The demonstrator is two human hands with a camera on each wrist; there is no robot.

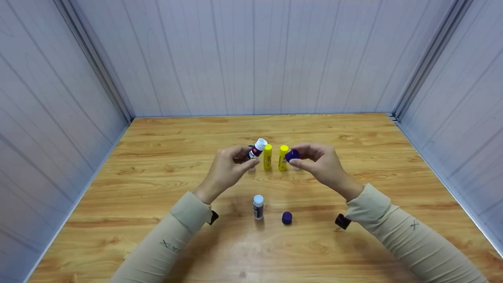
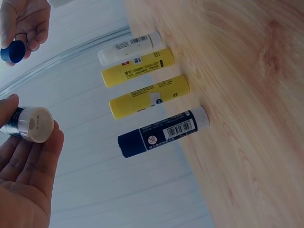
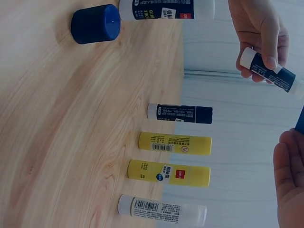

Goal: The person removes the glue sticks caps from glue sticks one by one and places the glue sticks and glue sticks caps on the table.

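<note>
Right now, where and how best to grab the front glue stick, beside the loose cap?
I'd pinch the front glue stick round its dark-labelled barrel, coming from the left: it stands upright, the barrel looks round, and the loose cap sits to its right. Probably best to keep off the white top.

left grip (image 1: 227, 167): raised, pinching | right grip (image 1: 324, 165): raised, pinching, inner side partly hidden, perhaps curled | forearms (image 1: 412, 236): angled inward

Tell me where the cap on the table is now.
In the head view, the dark blue cap sits low in the picture, right of center, on the table just right of a white-topped glue stick.
</note>
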